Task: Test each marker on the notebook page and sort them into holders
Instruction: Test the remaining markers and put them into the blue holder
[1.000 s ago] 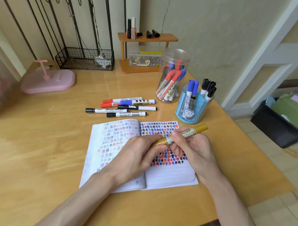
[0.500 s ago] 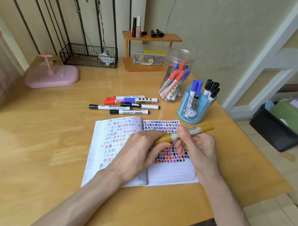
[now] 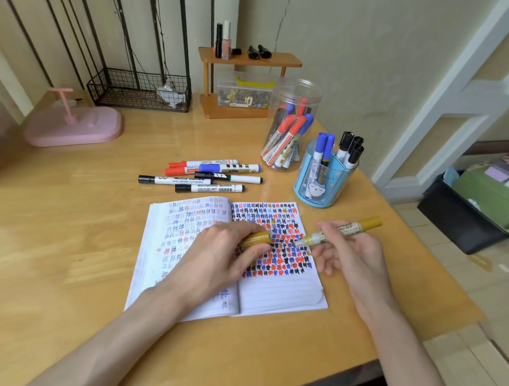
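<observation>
Nib leftward.
Right hand [image 3: 350, 255] pinches gold plastic marker [image 3: 342, 229] over lined paper notebook [image 3: 281, 294]; left hand [image 3: 222, 257] grips gold cap [image 3: 255, 239].

I am viewing a wooden worktop [image 3: 70, 243] standing against a cracked cream wall [image 3: 355, 66]; a white frame [image 3: 456, 93] is rising at right, and light is glinting on the tiled floor [image 3: 491, 290].

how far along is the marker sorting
Done: many markers already stand in the clear jar and the blue holder, and the notebook page is dense with test marks. In hand: the right hand holds an uncapped gold marker over the page, and the left hand grips its cap. Left: several loose markers lie on the table beyond the notebook, not yet sorted.
</observation>
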Motion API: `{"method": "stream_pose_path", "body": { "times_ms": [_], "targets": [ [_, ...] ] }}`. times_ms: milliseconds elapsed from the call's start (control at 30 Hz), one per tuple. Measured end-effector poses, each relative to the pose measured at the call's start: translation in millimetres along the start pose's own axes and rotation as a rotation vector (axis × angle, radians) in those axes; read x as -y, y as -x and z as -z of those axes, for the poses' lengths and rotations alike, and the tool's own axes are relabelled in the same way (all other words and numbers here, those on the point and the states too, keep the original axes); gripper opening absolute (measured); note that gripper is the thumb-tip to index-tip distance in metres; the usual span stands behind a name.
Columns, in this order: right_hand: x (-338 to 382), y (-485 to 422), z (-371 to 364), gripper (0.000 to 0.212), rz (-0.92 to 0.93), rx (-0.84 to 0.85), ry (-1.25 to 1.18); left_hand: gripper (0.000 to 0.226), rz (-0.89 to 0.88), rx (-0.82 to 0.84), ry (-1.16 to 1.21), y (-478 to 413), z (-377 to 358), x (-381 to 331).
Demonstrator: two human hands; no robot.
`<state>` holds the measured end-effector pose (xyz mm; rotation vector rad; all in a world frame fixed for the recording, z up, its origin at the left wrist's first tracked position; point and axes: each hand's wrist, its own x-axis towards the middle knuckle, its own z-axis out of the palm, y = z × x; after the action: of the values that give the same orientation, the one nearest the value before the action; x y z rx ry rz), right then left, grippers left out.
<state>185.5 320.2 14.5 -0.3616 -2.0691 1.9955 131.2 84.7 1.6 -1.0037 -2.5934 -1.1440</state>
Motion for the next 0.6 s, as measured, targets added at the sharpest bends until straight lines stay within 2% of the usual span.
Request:
{"method": "stream_pose_path", "body": {
  "times_ms": [67,267,600],
  "targets": [
    [-3.2,2.8,2.3,0.025,-0.023,-0.024,-0.008,0.026,0.001,0.001,-0.007,1.9,0.2,1.2],
    [-8.5,10.2,10.3,0.008,-0.037,-0.098,0.019,0.030,-0.008,-0.009,-0.020,1.6,-0.4,1.0],
    [-16.0,13.9,13.5,0.006,0.027,-0.173,0.079,0.034,-0.002,0.016,-0.034,3.2,-0.9,2.4]
  ]
}}
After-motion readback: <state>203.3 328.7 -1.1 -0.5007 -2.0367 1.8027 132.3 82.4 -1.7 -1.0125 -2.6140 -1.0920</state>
